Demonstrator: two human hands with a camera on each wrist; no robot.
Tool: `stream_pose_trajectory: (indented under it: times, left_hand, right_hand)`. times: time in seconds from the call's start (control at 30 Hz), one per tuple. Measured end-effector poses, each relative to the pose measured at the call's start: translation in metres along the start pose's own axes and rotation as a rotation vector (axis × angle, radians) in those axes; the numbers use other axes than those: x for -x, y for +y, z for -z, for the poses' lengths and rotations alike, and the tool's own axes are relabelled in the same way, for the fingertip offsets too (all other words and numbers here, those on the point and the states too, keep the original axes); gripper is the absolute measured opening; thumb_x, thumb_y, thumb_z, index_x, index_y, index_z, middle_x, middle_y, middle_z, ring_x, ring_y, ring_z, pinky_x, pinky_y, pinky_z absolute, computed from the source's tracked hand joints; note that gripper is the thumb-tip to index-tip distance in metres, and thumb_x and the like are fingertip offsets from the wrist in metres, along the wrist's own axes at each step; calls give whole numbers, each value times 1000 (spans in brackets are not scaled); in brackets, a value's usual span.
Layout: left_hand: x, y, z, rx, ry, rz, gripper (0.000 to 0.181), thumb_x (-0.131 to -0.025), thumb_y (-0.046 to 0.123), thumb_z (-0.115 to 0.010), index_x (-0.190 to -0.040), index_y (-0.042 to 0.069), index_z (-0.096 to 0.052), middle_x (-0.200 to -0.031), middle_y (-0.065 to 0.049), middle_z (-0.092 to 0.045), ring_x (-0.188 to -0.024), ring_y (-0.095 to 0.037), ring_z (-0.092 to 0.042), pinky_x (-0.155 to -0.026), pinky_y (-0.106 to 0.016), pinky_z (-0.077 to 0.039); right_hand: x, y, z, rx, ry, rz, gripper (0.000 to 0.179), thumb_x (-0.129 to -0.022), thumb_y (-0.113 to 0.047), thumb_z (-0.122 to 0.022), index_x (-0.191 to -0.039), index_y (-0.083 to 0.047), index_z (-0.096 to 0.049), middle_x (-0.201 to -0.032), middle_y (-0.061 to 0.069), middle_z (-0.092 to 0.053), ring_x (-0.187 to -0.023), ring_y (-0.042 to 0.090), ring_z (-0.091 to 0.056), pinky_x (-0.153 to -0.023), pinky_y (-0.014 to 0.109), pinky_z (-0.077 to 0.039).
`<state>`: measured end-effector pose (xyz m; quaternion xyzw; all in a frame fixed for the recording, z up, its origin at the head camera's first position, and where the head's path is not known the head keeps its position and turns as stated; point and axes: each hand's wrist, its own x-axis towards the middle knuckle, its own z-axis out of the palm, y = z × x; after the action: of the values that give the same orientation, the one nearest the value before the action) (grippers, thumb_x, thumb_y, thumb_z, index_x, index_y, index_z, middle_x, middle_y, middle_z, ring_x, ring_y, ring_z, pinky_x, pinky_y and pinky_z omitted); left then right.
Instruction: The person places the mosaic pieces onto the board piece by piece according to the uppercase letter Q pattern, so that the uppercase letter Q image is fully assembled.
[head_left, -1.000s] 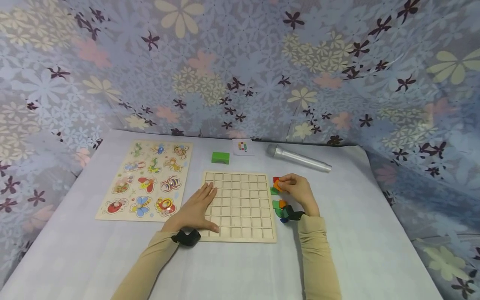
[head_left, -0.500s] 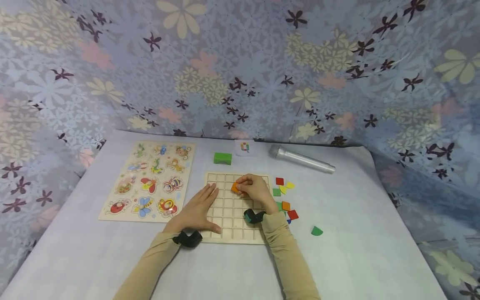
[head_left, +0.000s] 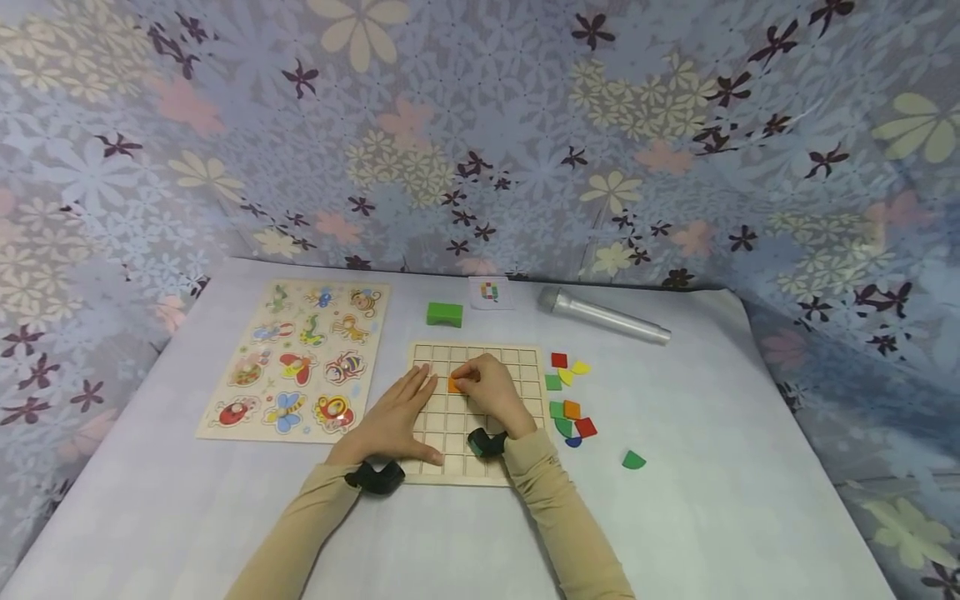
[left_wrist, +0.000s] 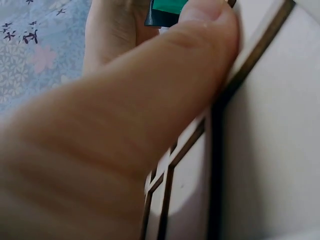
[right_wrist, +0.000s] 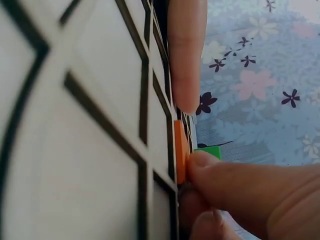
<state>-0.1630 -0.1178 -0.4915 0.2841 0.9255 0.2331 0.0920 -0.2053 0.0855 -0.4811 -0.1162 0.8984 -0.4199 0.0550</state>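
Note:
A square wooden grid board (head_left: 455,425) lies in the middle of the table in the head view. My left hand (head_left: 393,419) rests on its left side with fingers and thumb spread; the left wrist view shows the thumb (left_wrist: 165,75) along the grooves. My right hand (head_left: 492,390) is over the upper part of the board and pinches an orange square tile (head_left: 453,385). In the right wrist view the thumb is against this orange tile (right_wrist: 180,152), which stands right at the grid surface. Part of it is hidden behind the fingers.
Right of the board lie loose tiles: red (head_left: 559,360), yellow (head_left: 566,377), green (head_left: 553,382), another orange (head_left: 572,409) and blue (head_left: 573,442). Behind stand a green block (head_left: 445,314), a pattern card (head_left: 491,293) and a silver microphone (head_left: 603,316). An insect puzzle (head_left: 296,358) lies left.
My right hand has picked up the orange tile from the pile right of the board and carried it left over the grid. The left hand stays in place.

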Motion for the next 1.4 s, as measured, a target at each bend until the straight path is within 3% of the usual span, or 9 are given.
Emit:
stream_pose_trajectory:
  times: [0.33, 0.47, 0.6, 0.77, 0.87, 0.97, 1.13, 1.23, 1.4]
  left_hand:
    - [-1, -1, -3, 10, 7, -10, 123, -64, 61, -80, -153, -1, -21, -163, -20, -9, -151, -38, -7, -123, -52, -13]
    - [1, 0, -2, 41, 43, -47, 126, -65, 67, -76, -152, -5, -20, -161, -23, -11, -150, -40, -8, -122, -53, -12]
    - [3, -1, -1, 51, 41, -63, 129, -66, 71, -72, -151, -8, -15, -161, -25, -9, -150, -40, -7, -123, -52, -11]
    - [5, -6, 2, 15, -14, -22, 129, -67, 64, -76, -151, -9, -12, -162, -24, -6, -150, -40, -5, -123, -52, -11]
    - [7, -8, 3, 12, -31, 1, 129, -66, 61, -79, -152, -8, -12, -162, -23, -4, -151, -39, -1, -123, -52, -10]
    - [8, -9, 4, 27, -36, 2, 130, -65, 61, -79, -152, -8, -11, -162, -23, -2, -151, -39, 1, -123, -52, -8]
    - [7, -8, 3, 17, -38, -1, 130, -65, 61, -79, -152, -7, -11, -162, -21, -1, -151, -37, 2, -124, -50, -7]
    - [5, -7, 1, 3, -33, -8, 129, -66, 62, -78, -152, -7, -11, -162, -22, -2, -151, -37, 1, -124, -50, -8]
    - [0, -5, 1, -4, -42, -6, 127, -69, 60, -77, -152, -6, -9, -162, -21, 0, -151, -36, 4, -124, -49, -6]
  right_hand:
    - [3, 21, 32, -146, 16, -67, 26, -94, -17, -64, -116, -7, -69, -110, 14, -71, -90, 22, -68, -70, 26, -54]
    - [10, 45, 69, -302, 113, -155, 34, -95, -18, -61, -124, 0, -63, -114, 23, -67, -77, 13, -66, -64, 19, -53]
    - [25, 75, 103, -420, 290, -302, 38, -95, -15, -61, -130, -1, -59, -126, 23, -62, -74, 2, -58, -61, 14, -47]
    - [38, 103, 116, -344, 373, -434, 43, -93, -12, -64, -135, -9, -56, -135, 15, -60, -107, 14, -58, -79, 21, -49]
    - [39, 108, 112, -270, 346, -419, 46, -91, -10, -64, -135, -9, -55, -134, 16, -60, -127, 27, -52, -102, 37, -46]
    - [37, 107, 106, -183, 351, -374, 44, -88, -9, -66, -131, -8, -59, -127, 18, -65, -130, 31, -50, -112, 46, -36]
    - [35, 102, 103, 6, 352, -327, 36, -87, -7, -64, -123, -7, -65, -108, 19, -70, -92, 30, -59, -81, 36, -46]
    - [35, 98, 105, 108, 313, -337, 33, -90, -9, -59, -123, -8, -66, -105, 15, -69, -76, 25, -53, -65, 29, -39]
    - [32, 92, 109, 81, 262, -346, 36, -95, -17, -56, -129, -6, -61, -121, 18, -64, -105, 31, -58, -89, 42, -48]
